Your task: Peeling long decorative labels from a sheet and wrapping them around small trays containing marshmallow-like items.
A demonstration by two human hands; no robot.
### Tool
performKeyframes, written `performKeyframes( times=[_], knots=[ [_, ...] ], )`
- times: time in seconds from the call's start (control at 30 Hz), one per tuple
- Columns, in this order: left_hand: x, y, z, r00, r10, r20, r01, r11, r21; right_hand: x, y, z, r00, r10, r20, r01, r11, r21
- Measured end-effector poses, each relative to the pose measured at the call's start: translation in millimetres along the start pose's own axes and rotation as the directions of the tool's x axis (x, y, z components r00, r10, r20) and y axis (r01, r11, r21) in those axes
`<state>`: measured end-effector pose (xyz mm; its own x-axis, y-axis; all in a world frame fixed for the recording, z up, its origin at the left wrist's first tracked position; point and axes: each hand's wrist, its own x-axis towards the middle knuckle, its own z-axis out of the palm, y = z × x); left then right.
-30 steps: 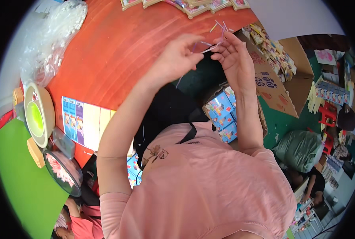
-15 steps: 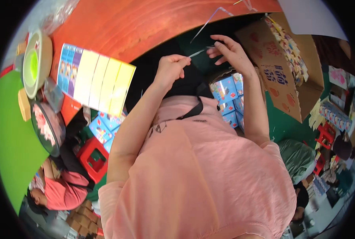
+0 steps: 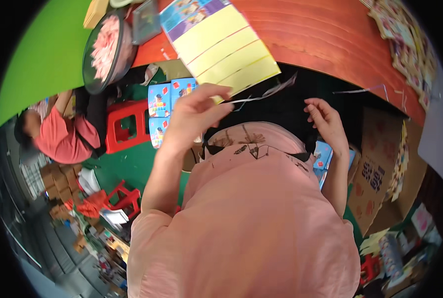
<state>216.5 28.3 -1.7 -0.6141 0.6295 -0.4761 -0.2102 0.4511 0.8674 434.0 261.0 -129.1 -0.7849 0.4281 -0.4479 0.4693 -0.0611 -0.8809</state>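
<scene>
Between the thumb and fingers of my left hand (image 3: 197, 113), closed in a pinch, is one end of a thin whitish strip (image 3: 256, 97). Its free end trails to the right over the dark gap in front of my lap and is blurred. My right hand (image 3: 325, 124) is apart from it on the right, fingers loosely bent and apart, with nothing visible in them. Just beyond my left hand, a pale yellow printed card sheet (image 3: 226, 47) with a blue and purple end overhangs the edge of the red table (image 3: 311, 37).
At the left, a dark-rimmed bowl (image 3: 86, 59) holds pink pieces, beside a clear plastic box (image 3: 146, 25). Blue boxes (image 3: 160, 99) and a red stool (image 3: 122, 128) are below. A cardboard carton (image 3: 373, 169) stands right. Another thin strip (image 3: 353, 91) hangs off the table. A seated person (image 3: 65, 131) is at left.
My view has turned left. My hands have moved apart; the left carries the strip toward the yellow sheet, while the right has drawn back.
</scene>
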Motion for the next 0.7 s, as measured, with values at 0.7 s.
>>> performKeyframes(
  times=[0.7],
  knots=[
    [-18,-27,-81,0.936,0.152,-0.317,-0.255,0.913,-0.317,35,-180,140,0.785,-0.201,0.587,0.084,0.972,0.220]
  ],
)
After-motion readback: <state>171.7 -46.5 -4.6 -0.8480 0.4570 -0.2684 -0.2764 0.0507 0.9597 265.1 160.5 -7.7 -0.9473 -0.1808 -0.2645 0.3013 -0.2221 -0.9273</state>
